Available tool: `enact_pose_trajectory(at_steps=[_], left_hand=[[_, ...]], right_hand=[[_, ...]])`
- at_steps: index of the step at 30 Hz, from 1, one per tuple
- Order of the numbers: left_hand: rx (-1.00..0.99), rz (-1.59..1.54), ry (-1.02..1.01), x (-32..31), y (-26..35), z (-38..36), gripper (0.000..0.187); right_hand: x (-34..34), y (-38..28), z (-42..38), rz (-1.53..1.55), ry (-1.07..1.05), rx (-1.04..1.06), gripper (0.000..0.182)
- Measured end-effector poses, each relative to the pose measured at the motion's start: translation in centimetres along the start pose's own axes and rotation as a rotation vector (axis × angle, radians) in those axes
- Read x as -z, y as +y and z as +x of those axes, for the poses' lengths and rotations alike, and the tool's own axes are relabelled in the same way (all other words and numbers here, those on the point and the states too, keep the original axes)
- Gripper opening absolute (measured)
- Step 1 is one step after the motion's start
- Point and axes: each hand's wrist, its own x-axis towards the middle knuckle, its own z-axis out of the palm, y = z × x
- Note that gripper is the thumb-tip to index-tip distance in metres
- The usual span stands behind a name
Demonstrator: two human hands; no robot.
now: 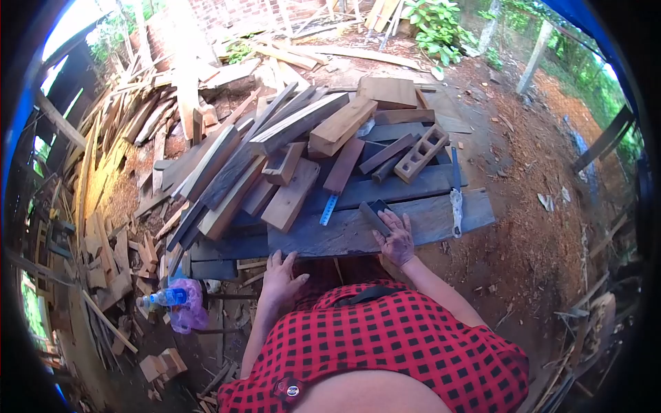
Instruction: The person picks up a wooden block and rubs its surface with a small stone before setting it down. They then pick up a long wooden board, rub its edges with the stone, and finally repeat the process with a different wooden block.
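Note:
At the near edge of the plank table (427,217), my left hand (282,274) rests with its fingers apart and holds nothing. My right hand (396,239) lies on the tabletop, its fingers touching a small dark block (375,215); whether they grip it cannot be made out. A blue ruler (329,209) sticks out from under a reddish block (344,165) between and beyond my hands. Farther right on the tabletop lies a long thin tool with a whitish wrapped handle (456,210). A block with several rectangular holes (421,153) leans near other short pieces.
Stacked wood pieces (296,124) cover the far and left parts of the table. Left of it hang a plastic bottle (165,297) and purple bag (189,310). Scrap wood (110,261) lies on the left ground, with a post (535,58) at the back right.

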Motion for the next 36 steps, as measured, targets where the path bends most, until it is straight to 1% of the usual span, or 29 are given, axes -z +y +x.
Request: enact_pose_trajectory(at_steps=[1, 3, 4, 5, 7, 8, 9, 10, 11, 12, 13, 14, 15, 16, 18, 19, 21, 22, 24, 25, 27, 28, 29, 31, 32, 34, 35, 36], left_hand=[[-0.007, 0.006, 0.001, 0.8, 0.0, 0.3, 0.071], [-0.005, -0.125, -0.140, 3.0, 0.4, 1.3, 0.069], [-0.005, -0.120, -0.134, 4.3, 1.0, 2.1, 0.069], [-0.063, -0.125, -0.089, 5.7, 2.0, 3.0, 0.069], [-0.167, -0.125, -0.010, 8.5, 4.4, 5.3, 0.068], [-0.216, -0.120, 0.026, 9.9, 5.8, 6.9, 0.069], [-0.268, -0.089, 0.091, 11.1, 7.3, 8.5, 0.071], [-0.322, -0.057, 0.158, 12.1, 8.8, 10.3, 0.074], [-0.357, -0.031, 0.205, 12.4, 9.8, 13.1, 0.080], [-0.390, -0.006, 0.250, 12.3, 10.4, 15.8, 0.086], [-0.394, -0.003, 0.253, 12.4, 11.4, 18.1, 0.086], [-0.364, 0.058, 0.326, 12.6, 12.4, 20.3, 0.092], [-0.337, 0.119, 0.395, 12.6, 13.0, 22.0, 0.099], [-0.349, 0.126, 0.396, 12.5, 13.4, 23.8, 0.099], [-0.116, 0.176, 0.246, 11.8, 14.0, 26.5, 0.105], [-0.125, 0.182, 0.239, 11.3, 14.0, 27.2, 0.105], [-0.060, 0.130, 0.179, 10.3, 13.7, 28.1, 0.103], [-0.064, 0.135, 0.169, 9.8, 13.7, 28.4, 0.103], [-0.105, 0.102, 0.348, 9.1, 13.1, 28.6, 0.080], [-0.106, 0.103, 0.346, 8.7, 12.1, 29.9, 0.080], [0.095, -0.334, 0.300, 8.6, 10.2, 33.3, 0.053], [0.213, -0.666, 0.280, 9.4, 10.7, 32.9, 0.042], [0.206, -0.859, 0.236, 10.2, 10.6, 32.0, 0.039], [0.128, -1.041, 0.120, 10.8, 8.6, 30.4, 0.036], [0.126, -1.033, 0.113, 10.7, 7.9, 29.3, 0.036], [0.101, -1.258, 0.153, 11.4, 7.6, 24.8, 0.035], [0.037, -1.292, 0.067, 11.6, 6.9, 23.0, 0.035], [0.009, -1.324, 0.071, 11.5, 6.6, 20.7, 0.035]], right_hand=[[0.0, 0.0, 0.0, 0.003, 0.000, 0.008, 0.044], [0.0, 0.4, -0.1, 0.055, 0.005, -0.028, 0.043], [0.2, 0.6, 0.3, 0.107, 0.002, -0.058, 0.042], [0.5, 1.0, 0.7, 0.112, 0.004, -0.057, 0.042], [2.1, 1.7, 2.0, 0.091, 0.163, -0.077, 0.041], [2.2, 2.7, 2.3, 0.099, 0.148, -0.144, 0.043], [2.2, 3.5, 2.1, 0.100, 0.150, -0.149, 0.043], [2.2, 4.3, 2.0, 0.023, 0.075, -0.171, 0.045], [2.1, 5.0, 2.2, -0.056, 0.002, -0.191, 0.047], [2.1, 5.1, 2.1, -0.056, 0.006, -0.195, 0.047], [2.0, 4.8, 2.0, -0.003, 0.017, -0.232, 0.047], [2.0, 4.6, 2.2, 0.050, 0.032, -0.269, 0.048], [2.1, 4.5, 2.2, 0.052, 0.041, -0.275, 0.048], [2.2, 4.6, 2.3, 0.032, 0.027, -0.259, 0.048], [2.4, 4.5, 2.4, 0.014, 0.019, -0.260, 0.048], [2.5, 4.4, 2.4, 0.023, 0.020, -0.264, 0.047], [3.0, 4.3, 2.7, 0.031, 0.022, -0.276, 0.047], [3.3, 4.2, 2.9, 0.021, 0.012, -0.266, 0.045], [3.2, 4.2, 2.7, 0.016, -0.004, -0.260, 0.043], [3.0, 4.3, 2.6, 0.020, 0.005, -0.260, 0.041], [2.8, 4.6, 2.7, 0.019, 0.017, -0.260, 0.039], [2.7, 4.7, 2.6, 0.031, 0.010, -0.265, 0.040], [2.7, 4.7, 2.4, 0.042, 0.001, -0.269, 0.041], [2.6, 4.7, 2.4, 0.065, 0.027, -0.290, 0.042], [2.5, 4.6, 2.4, 0.093, 0.054, -0.316, 0.044], [3.0, 4.3, 2.4, 0.115, 0.039, -0.322, 0.045], [3.2, 4.4, 2.3, 0.130, 0.021, -0.309, 0.046], [2.6, 4.9, 1.6, 0.129, 0.014, -0.331, 0.046]])
